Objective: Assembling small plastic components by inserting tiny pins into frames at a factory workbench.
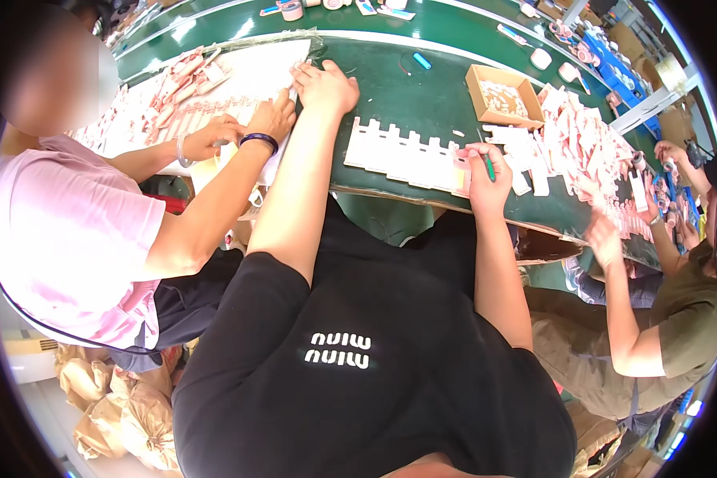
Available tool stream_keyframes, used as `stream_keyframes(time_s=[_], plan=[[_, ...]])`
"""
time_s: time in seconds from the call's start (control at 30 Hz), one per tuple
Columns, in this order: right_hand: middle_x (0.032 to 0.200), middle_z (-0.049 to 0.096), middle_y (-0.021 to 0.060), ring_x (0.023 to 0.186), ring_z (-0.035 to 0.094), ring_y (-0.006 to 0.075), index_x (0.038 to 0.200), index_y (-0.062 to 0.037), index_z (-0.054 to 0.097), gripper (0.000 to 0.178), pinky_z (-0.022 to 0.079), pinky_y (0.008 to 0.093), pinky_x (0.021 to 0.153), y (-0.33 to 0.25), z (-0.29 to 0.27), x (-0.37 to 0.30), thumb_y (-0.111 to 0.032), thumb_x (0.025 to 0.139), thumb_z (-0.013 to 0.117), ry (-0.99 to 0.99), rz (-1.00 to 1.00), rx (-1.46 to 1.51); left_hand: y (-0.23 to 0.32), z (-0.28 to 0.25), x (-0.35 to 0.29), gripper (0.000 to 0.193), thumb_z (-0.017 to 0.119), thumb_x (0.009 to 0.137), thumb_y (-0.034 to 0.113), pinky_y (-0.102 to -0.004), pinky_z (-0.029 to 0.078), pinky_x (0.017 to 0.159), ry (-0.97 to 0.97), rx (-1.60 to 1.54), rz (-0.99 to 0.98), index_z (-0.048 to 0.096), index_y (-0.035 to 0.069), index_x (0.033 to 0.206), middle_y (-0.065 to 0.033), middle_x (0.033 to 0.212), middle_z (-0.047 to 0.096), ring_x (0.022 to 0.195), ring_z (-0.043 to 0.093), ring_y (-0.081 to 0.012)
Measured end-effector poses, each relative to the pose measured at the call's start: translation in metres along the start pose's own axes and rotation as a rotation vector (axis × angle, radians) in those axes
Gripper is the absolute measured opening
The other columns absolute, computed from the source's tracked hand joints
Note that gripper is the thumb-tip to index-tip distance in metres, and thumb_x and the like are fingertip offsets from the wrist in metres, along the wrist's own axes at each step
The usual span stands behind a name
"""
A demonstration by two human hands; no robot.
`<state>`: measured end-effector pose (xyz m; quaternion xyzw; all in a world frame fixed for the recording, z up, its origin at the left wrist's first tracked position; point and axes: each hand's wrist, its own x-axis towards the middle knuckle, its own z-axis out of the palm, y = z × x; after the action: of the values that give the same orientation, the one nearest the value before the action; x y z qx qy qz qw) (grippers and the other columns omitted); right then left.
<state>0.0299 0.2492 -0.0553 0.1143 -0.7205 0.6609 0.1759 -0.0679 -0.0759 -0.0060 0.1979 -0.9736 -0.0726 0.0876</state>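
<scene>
A row of white, notched flat plastic parts (406, 158) lies side by side near the table's front edge. At its right end, my right hand (490, 182) is closed around a small green pen-like tool (489, 166), its fingers touching the last, pinkish part (460, 177). My left hand (324, 86) reaches far to the left, over the right edge of a white board (283, 54). Its fingers are spread and bent downward, close to a co-worker's hands; whether they touch a small part there is hard to make out.
Pink parts (185, 84) are heaped on the board before the co-worker in pink (80, 223). To the right stand a cardboard box (483, 88) of small white pieces and a big pile of pink-white parts (581, 135). Another co-worker's hand (605, 237) works beyond. A blue cylinder (422, 61) lies behind.
</scene>
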Motion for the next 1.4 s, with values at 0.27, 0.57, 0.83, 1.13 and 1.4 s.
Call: stream_keyframes(time_s=[0.27, 0.57, 0.83, 1.13, 1.4], plan=[[0.102, 0.076, 0.0087, 0.096, 0.075, 0.0153, 0.107, 0.002, 0.076, 0.01, 0.059, 0.0305, 0.09, -0.008, 0.002, -0.003, 0.003, 0.103, 0.066, -0.008, -0.024, -0.02, 0.015, -0.008, -0.053, 0.052, 0.061, 0.105, 0.05, -0.0543, 0.042, 0.115, -0.03, 0.021, 0.221, 0.08, 0.005, 0.123, -0.0284, 0.14, 0.072, 0.136, 0.064, -0.0425], [0.101, 0.079, 0.0081, 0.098, 0.074, 0.0153, 0.108, 0.0017, 0.076, 0.011, 0.057, 0.0312, 0.093, -0.006, -0.003, -0.004, 0.002, 0.105, 0.065, -0.027, -0.051, -0.052, -0.016, -0.027, -0.129, 0.03, 0.069, 0.1, 0.029, -0.0518, 0.054, 0.1, 0.111, -0.163, 0.372, 0.078, 0.003, 0.112, -0.0184, 0.12, 0.075, 0.115, 0.069, -0.0393], [0.098, 0.079, 0.008, 0.097, 0.072, 0.0148, 0.105, 0.0009, 0.076, 0.01, 0.057, 0.0304, 0.092, -0.003, 0.0, -0.002, 0.002, 0.103, 0.066, -0.022, -0.053, -0.01, -0.058, -0.012, -0.142, 0.037, 0.078, 0.096, 0.025, -0.0506, 0.054, 0.105, 0.235, -0.193, 0.404, 0.074, 0.001, 0.124, -0.0259, 0.133, 0.069, 0.12, 0.066, -0.0455], [0.097, 0.078, 0.0071, 0.096, 0.073, 0.0133, 0.105, 0.002, 0.074, 0.009, 0.057, 0.0298, 0.091, -0.005, -0.001, -0.003, 0.002, 0.105, 0.065, 0.009, -0.021, 0.061, -0.07, 0.007, -0.155, 0.022, 0.073, 0.099, 0.022, -0.0484, 0.05, 0.101, 0.308, -0.485, 0.51, 0.079, 0.003, 0.108, -0.0128, 0.127, 0.072, 0.117, 0.066, -0.0359], [0.099, 0.076, 0.0034, 0.096, 0.068, 0.0108, 0.109, 0.0002, 0.075, 0.01, 0.054, 0.0278, 0.092, 0.002, 0.003, -0.001, -0.001, 0.108, 0.065, 0.03, -0.118, -0.058, -0.069, 0.023, -0.162, 0.038, 0.077, 0.09, 0.02, -0.0493, 0.052, 0.099, 0.541, -0.484, 0.538, 0.073, 0.006, 0.124, -0.016, 0.13, 0.066, 0.114, 0.066, -0.0391]])
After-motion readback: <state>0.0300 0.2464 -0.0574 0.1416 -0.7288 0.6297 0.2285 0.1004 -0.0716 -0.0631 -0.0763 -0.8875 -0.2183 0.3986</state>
